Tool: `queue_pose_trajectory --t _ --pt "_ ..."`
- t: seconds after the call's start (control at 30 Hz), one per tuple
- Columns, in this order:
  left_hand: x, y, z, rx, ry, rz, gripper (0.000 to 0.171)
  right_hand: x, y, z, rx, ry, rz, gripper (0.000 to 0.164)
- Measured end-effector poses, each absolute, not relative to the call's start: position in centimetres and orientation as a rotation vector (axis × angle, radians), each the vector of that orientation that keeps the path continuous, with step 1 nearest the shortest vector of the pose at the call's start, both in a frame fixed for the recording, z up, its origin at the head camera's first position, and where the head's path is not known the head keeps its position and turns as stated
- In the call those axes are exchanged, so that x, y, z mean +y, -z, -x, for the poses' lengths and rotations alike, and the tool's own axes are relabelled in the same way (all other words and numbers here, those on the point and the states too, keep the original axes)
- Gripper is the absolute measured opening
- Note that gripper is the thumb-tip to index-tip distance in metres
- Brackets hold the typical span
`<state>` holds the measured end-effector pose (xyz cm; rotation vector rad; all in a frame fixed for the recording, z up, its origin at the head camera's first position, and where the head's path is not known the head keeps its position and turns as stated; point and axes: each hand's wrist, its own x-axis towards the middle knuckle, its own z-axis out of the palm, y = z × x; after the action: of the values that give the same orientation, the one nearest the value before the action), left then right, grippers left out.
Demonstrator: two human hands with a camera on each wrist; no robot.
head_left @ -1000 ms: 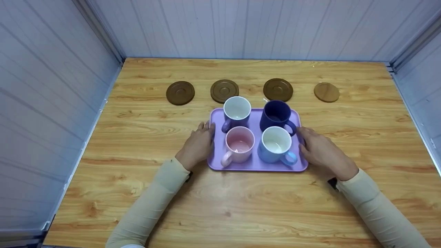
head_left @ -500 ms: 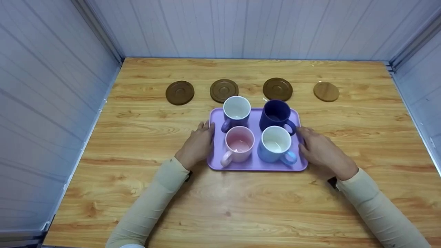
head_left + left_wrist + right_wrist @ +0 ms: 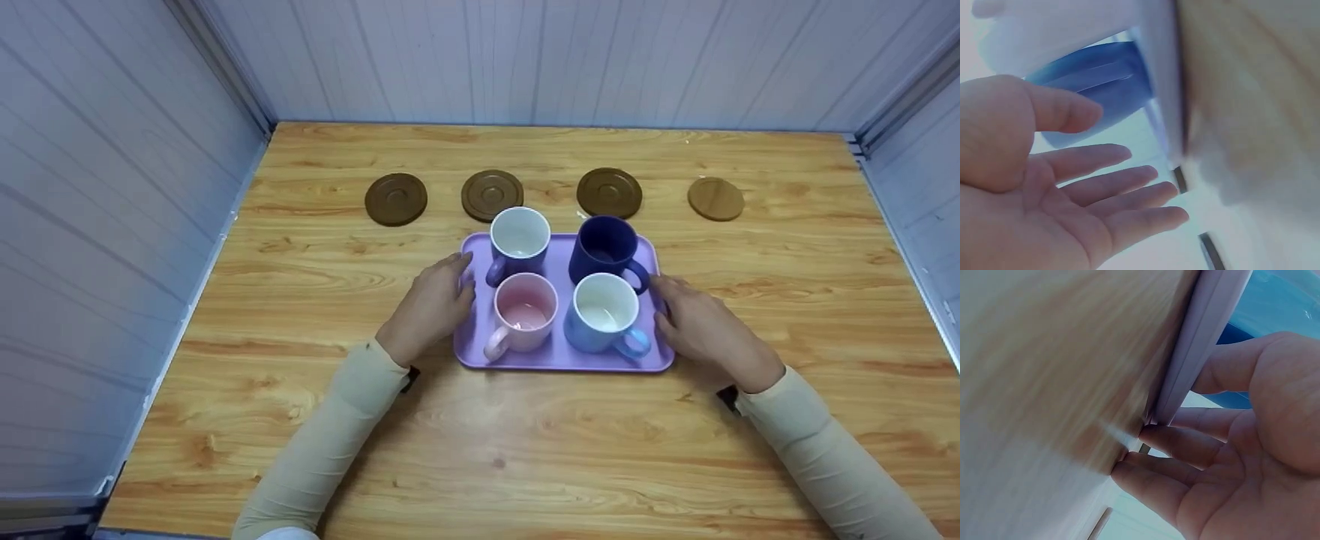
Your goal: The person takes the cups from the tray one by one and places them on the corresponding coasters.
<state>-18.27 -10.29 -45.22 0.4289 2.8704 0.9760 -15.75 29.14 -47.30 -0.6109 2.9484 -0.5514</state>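
In the head view a purple tray (image 3: 559,259) lies on the wooden table, bearing several mugs. At its back stand a purple mug with a white inside (image 3: 519,234) and a navy mug (image 3: 604,247). A pink mug (image 3: 525,307) and a light blue mug (image 3: 602,311) stand in front. My left hand (image 3: 429,306) hovers by the tray's left edge; the left wrist view shows its fingers (image 3: 1129,185) spread and holding nothing. At the right edge, my right hand (image 3: 709,330) grips the tray, thumb over the rim and fingertips (image 3: 1145,481) low near the table.
Behind the tray, several round wooden coasters form a row: dark ones on the left (image 3: 396,199), in the middle (image 3: 492,195) and further right (image 3: 609,193), and a lighter one (image 3: 715,199) at far right. Panel walls (image 3: 495,60) enclose the table's back and sides.
My left hand has come off the tray's left edge and its fingers have opened. My right hand stays at the right edge. The tray and mugs keep their places.
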Motion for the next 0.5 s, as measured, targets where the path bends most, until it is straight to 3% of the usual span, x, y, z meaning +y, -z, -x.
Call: queue_pose_trajectory --t 0.5 --pt "-8.9 43.7 17.2 2.69 -1.534 -0.292 0.025 29.1 47.3 15.7 2.941 0.548 0.61 0.052"
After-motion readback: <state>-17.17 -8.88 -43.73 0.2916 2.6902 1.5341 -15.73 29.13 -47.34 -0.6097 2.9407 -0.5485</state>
